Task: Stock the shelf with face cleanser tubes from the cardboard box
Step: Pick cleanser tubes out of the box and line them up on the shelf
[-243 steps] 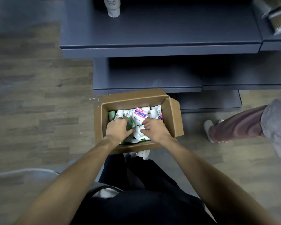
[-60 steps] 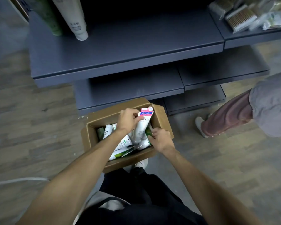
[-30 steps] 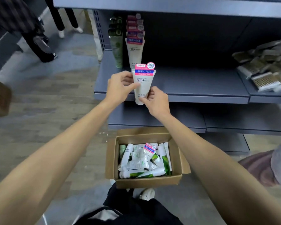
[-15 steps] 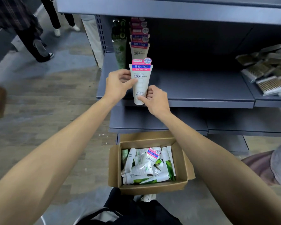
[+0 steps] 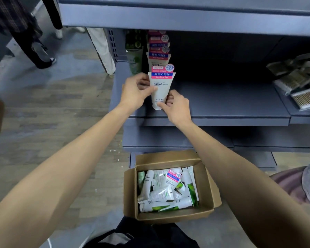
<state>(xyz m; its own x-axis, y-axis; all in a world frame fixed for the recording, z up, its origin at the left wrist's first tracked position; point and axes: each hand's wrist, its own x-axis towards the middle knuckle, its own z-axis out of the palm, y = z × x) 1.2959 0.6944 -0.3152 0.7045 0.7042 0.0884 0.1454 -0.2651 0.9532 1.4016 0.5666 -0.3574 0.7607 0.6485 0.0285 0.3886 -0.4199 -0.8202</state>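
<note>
Both bare forearms reach forward and up from the bottom corners of the head view and meet at the front of the grey shelf, where the two hands hold one white face cleanser tube upright, cap end down and pink-and-blue header card on top. The left hand comes in from the left with its wrist slightly bent; its thumb lies across the front of the tube at mid-height and its fingers curl round the tube's left edge, so it grips the tube. The right hand sits lower and to the right, its back toward the camera, with thumb and curled fingers pinching the tube just above the cap. The cap is at or just above the shelf surface near the front lip; whether it touches cannot be told. Directly behind the held tube stands a row of matching tubes with the same pink headers, running back into the dark of the shelf, and a green-labelled tube stands just to their left. Below, on the wood-patterned floor in front of the lower shelves, the open cardboard box holds a loose jumble of more tubes, white and green, with one pink-headed one lying on top. Packs of cotton swabs lie on the shelf far to the right.
</note>
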